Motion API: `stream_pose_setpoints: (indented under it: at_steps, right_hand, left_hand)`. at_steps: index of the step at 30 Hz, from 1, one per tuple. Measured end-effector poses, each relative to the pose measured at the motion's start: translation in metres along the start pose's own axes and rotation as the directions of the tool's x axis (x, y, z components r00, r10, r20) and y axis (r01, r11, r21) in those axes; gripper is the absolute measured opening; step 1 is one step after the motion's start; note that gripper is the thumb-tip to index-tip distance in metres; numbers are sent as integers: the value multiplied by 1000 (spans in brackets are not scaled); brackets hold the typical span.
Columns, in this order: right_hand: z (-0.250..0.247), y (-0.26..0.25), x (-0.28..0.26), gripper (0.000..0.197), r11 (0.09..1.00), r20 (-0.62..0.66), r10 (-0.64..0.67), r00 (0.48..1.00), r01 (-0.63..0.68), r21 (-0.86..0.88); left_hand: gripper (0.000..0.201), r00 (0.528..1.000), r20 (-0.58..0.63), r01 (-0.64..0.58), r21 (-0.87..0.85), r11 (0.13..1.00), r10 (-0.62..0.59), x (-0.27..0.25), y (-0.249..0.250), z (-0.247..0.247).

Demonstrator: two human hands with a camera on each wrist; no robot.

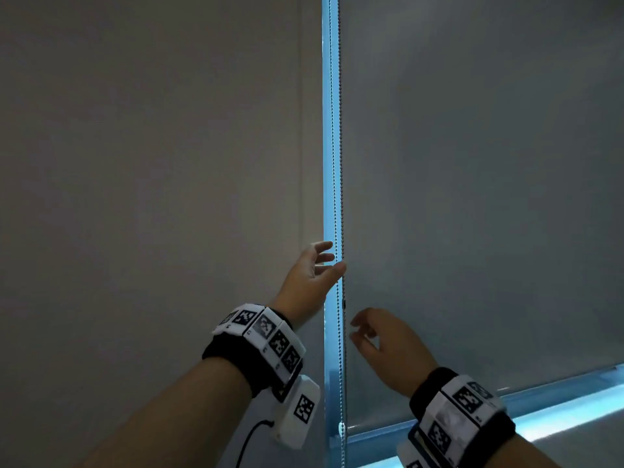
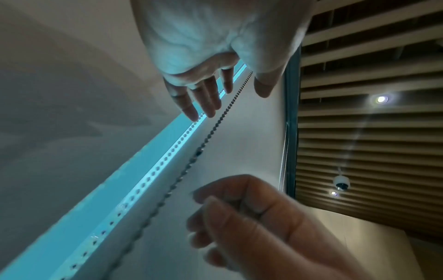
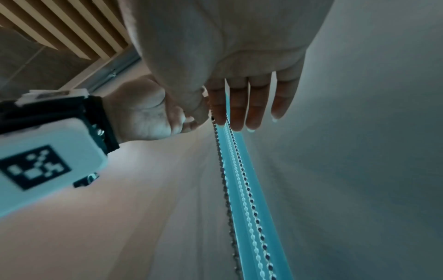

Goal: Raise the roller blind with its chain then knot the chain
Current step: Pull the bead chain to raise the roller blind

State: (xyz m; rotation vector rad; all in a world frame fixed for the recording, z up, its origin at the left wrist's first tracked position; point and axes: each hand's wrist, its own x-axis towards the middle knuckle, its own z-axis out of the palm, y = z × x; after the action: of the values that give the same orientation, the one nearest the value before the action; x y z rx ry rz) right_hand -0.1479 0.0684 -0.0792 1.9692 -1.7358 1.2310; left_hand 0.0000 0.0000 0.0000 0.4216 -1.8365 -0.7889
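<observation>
The grey roller blind [image 1: 472, 197] hangs low, with its bottom bar [image 1: 472, 405] at the lower right. Along its left edge the bead chain [image 1: 341, 163] runs in two vertical strands in front of a lit blue window strip [image 1: 328, 130]. My left hand [image 1: 332, 261] is raised with fingers spread. In the left wrist view one strand of the chain [image 2: 191, 161] passes between its thumb and forefinger, ungripped. Lower down, my right hand [image 1: 353, 331] has loosely curled fingers just right of the chain and holds nothing. In the right wrist view the chain [image 3: 225, 180] runs up past its fingertips [image 3: 239, 127].
A plain wall [image 1: 152, 163] fills the left side. A white connector [image 1: 341, 428] sits on the chain near the bottom bar, and a dark one [image 1: 344, 304] lies between my hands. Overhead is a slatted ceiling [image 2: 359, 132] with spotlights and a dome fixture [image 2: 341, 182].
</observation>
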Motion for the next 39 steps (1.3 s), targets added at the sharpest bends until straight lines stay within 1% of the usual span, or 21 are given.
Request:
stream_pose_setpoints:
  at_steps: [3, 6, 7, 8, 11, 13, 17, 22, 25, 28, 30, 34, 39]
  right_hand:
    - [-1, 8, 0, 14, 1000, -50, -16, 999, 17, 5]
    - [-3, 13, 1, 11, 999, -65, -45, 997, 46, 2]
    - [-4, 13, 3, 10, 999, -72, -39, 997, 40, 6]
    - [-5, 13, 5, 9, 999, -76, -40, 996, 40, 6]
    - [-5, 10, 13, 9, 999, -86, -41, 995, 43, 17]
    - [-5, 6, 19, 9, 999, -92, -51, 994, 52, 10]
    - [-3, -1, 27, 7, 998, -121, -59, 991, 60, 10]
    - [1, -5, 38, 8, 999, -143, -41, 989, 39, -16]
    - [4, -8, 43, 11, 1000, -166, -22, 986, 22, -4]
    - [5, -18, 49, 15, 999, -192, 14, 981, -4, 53]
    - [4, -25, 53, 15, 995, -213, 23, 977, 0, 103]
    - [0, -36, 62, 13, 991, -278, -34, 960, 68, 111]
    - [-7, -49, 72, 29, 991, -297, -33, 954, 69, 112]
  left_hand:
    - [42, 999, -3, 39, -53, 998, -39, 15, 7, 11]
    - [28, 997, 7, 73, -221, 973, -74, 25, 12, 22]
    - [25, 997, 7, 71, -248, 966, -71, 26, 12, 24]
    - [27, 998, -7, 61, -248, 967, -64, 28, 11, 25]
    - [44, 996, -65, 47, -237, 970, -64, 30, 7, 25]
    - [47, 995, -69, 58, -267, 962, -79, 30, 6, 22]
    - [50, 999, 8, 40, -346, 937, -39, 29, 4, 19]
    - [49, 999, 36, 34, -406, 913, -21, 25, -4, 19]
    - [49, 998, 57, 38, -442, 896, -14, 22, -11, 15]
    - [53, 999, 52, 27, -429, 903, -5, 22, -18, 9]
    - [52, 999, 47, 30, -425, 905, -11, 22, -22, 5]
    - [49, 999, 50, 34, -426, 904, -14, 15, -31, 1]
    - [56, 994, 96, 85, -414, 906, -49, 0, -42, 4]
